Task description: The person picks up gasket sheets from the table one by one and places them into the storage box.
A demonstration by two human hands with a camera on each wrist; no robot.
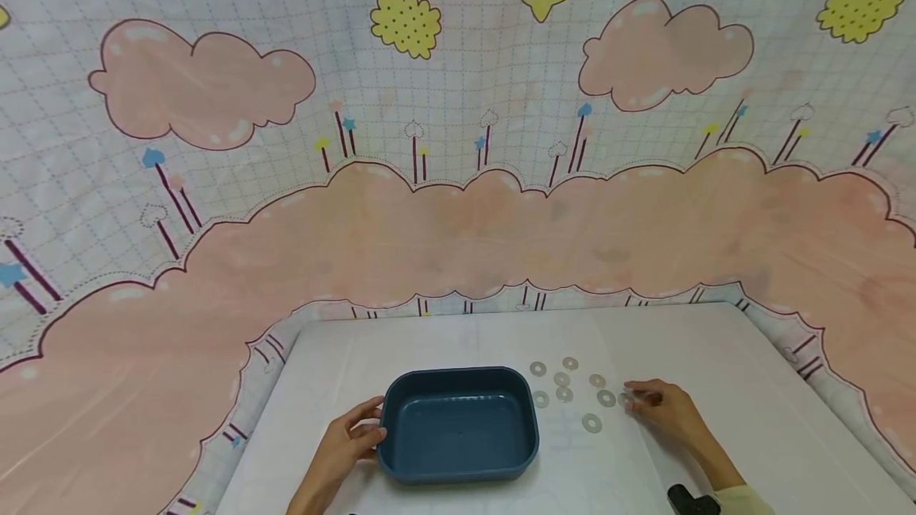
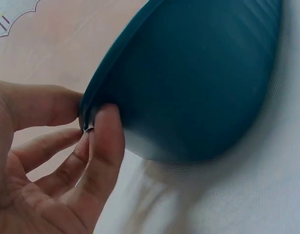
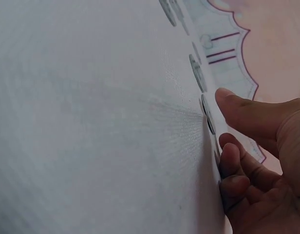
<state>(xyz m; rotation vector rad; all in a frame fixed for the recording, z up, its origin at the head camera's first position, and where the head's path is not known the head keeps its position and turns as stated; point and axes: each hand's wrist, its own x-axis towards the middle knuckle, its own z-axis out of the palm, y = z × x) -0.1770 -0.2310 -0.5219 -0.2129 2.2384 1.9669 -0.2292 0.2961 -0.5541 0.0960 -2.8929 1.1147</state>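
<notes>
A dark blue plastic basin with rounded corners stands on the white table. My left hand is at its left end; in the left wrist view, the left hand pinches the basin's rim between thumb and fingers. To the right of the basin, several flat grey washers lie scattered on the table. My right hand is at the right side of this group, its fingertips beside a washer they partly cover. The right wrist view shows thumb and fingers of the right hand apart, near a washer flat on the table.
The white table extends on both sides of the basin and behind it. A patterned cloth with pink clouds hangs behind the table and runs down along its sides. A black device is worn at the right wrist.
</notes>
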